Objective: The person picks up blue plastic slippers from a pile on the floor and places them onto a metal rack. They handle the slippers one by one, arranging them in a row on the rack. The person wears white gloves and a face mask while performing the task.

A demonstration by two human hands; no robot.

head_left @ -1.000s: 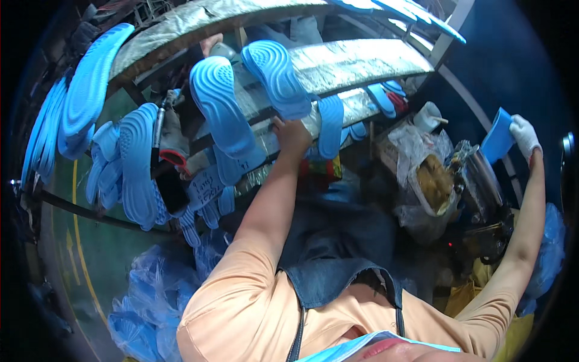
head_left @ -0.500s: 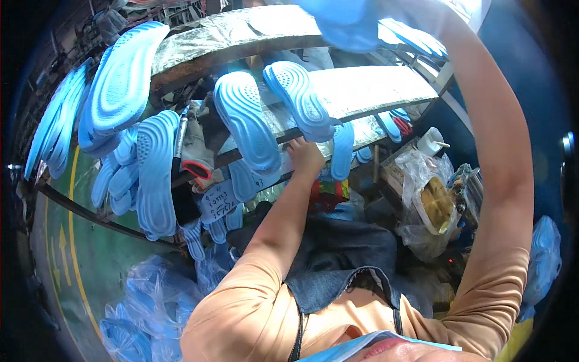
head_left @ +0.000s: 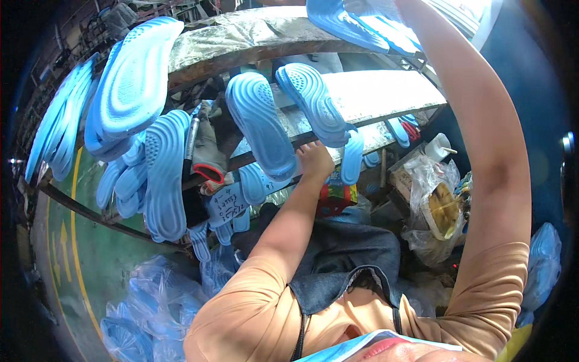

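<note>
My left hand (head_left: 315,160) is at the front edge of the middle shelf (head_left: 386,90), its fingers curled against that edge. Just left of it, a blue insole (head_left: 260,123) with moulded ridges hangs over the edge. Another blue insole (head_left: 315,102) lies above the hand, toe end toward me. My right arm (head_left: 497,145) reaches up to the top shelf, where the right hand (head_left: 403,5) is mostly cut off by the picture's upper edge. Beside it, several blue insoles (head_left: 347,27) lie overlapping on the top shelf; whether the hand touches them is hidden.
Stacked insoles (head_left: 129,84) stand on the left part of the rack. A grey glove (head_left: 208,142) with a red cuff hangs beside a pen-like tool (head_left: 191,139). A white cup (head_left: 439,146) and plastic-wrapped items (head_left: 443,208) sit right. Clear bags (head_left: 160,295) lie lower left.
The insole that was blurred under my right hand now lies over the top shelf with others. The right hand has drawn up, mostly out of the picture. My left hand stays at the shelf edge.
</note>
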